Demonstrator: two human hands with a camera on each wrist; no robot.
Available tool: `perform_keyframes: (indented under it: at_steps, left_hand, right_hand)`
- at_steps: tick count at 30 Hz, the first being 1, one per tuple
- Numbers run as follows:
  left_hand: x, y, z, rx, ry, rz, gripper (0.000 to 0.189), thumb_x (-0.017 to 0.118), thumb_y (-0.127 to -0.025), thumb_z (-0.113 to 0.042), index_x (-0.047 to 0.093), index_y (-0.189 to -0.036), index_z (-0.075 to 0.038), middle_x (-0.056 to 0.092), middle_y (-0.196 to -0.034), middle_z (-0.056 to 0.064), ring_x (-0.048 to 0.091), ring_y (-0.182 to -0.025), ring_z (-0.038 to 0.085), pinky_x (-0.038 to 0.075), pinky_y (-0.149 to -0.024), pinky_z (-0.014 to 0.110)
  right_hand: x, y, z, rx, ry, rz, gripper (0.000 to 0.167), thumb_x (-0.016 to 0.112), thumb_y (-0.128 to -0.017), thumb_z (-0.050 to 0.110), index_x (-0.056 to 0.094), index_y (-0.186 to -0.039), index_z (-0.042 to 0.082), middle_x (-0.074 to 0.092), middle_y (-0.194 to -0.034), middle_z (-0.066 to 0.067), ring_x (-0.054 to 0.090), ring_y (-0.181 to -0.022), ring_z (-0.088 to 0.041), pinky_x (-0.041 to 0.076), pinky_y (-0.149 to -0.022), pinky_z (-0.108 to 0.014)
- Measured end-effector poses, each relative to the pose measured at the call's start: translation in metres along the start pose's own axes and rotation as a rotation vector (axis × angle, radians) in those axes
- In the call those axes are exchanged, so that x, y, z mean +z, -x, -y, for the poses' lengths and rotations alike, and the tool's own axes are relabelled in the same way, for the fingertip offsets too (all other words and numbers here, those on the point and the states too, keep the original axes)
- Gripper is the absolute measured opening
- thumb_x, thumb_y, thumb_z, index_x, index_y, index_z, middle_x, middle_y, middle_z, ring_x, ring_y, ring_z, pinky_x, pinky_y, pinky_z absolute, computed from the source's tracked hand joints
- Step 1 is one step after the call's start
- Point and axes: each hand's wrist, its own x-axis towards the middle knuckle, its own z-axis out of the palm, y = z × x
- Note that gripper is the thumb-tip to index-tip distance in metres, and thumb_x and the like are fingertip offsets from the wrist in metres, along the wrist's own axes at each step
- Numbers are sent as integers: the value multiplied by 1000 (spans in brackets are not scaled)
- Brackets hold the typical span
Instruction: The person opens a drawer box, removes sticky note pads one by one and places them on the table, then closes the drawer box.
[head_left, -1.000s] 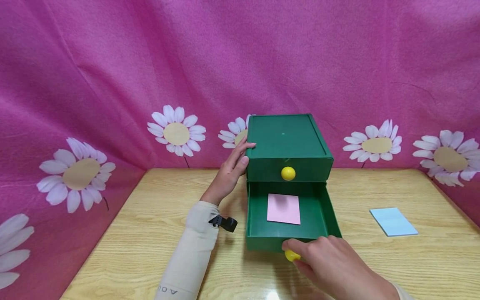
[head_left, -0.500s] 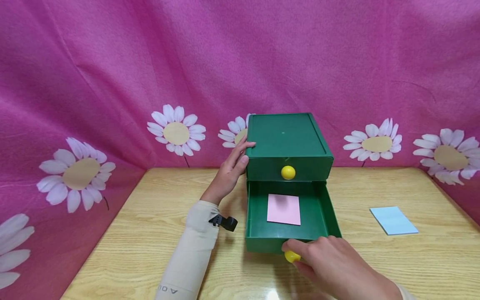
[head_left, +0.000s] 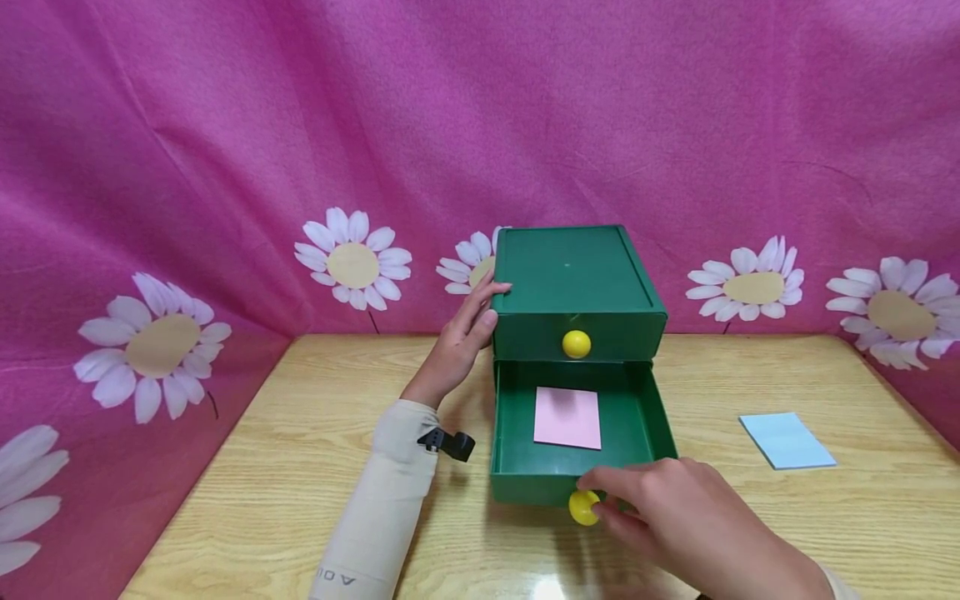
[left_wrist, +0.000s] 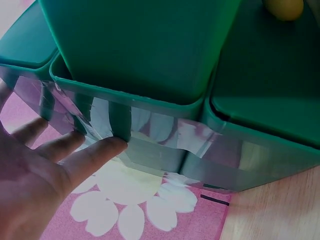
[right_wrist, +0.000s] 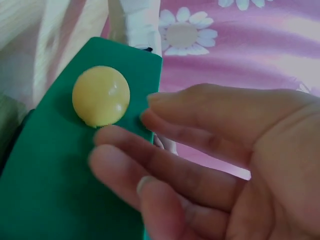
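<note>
A green drawer cabinet [head_left: 567,275] stands on the table, with a drawer [head_left: 525,487] pulled out toward me below its top section. Inside that drawer lies a square pink sticky note pad [head_left: 567,417]. My right hand [head_left: 690,517] is right beside the drawer's round yellow knob [head_left: 584,507]; in the right wrist view, its relaxed fingers [right_wrist: 170,160] are spread apart around the air next to the knob [right_wrist: 101,95], gripping nothing. My left hand [head_left: 459,342] rests against the cabinet's left side, its fingers extended, as the left wrist view also shows.
A light blue sticky note pad [head_left: 787,442] lies on the wooden table [head_left: 300,467] to the right of the cabinet. Another yellow knob [head_left: 577,344] sticks out from the shut top drawer. Behind hangs a pink cloth [head_left: 420,150] printed with white daisies.
My right hand has let go of the lower yellow knob and shifted slightly to the right, so more of the knob shows. The left hand, drawer and both pads have stayed put.
</note>
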Motion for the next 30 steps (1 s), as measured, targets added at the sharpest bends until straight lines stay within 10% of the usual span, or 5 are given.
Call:
perform_keyframes:
  at_steps: [16, 30]
  left_hand:
    - [0, 1, 0, 18, -45, -13, 42, 37, -104, -16, 38, -145, -8, 13, -161, 9, 23, -144, 19, 29, -113, 42]
    - [-2, -7, 36, 30, -48, -28, 42, 39, -103, -38, 40, -144, -32, 15, -159, -14, 23, -143, 8, 28, -113, 39]
  right_hand:
    - [-9, -5, -6, 83, -23, -253, 18, 81, -77, 23, 67, -89, 26, 48, -68, 21, 45, -61, 2, 42, -52, -18]
    - [0, -24, -36, 113, -83, -208, 29, 79, -80, 20, 69, -107, 17, 65, -97, 2, 58, -86, -15, 55, -74, -39]
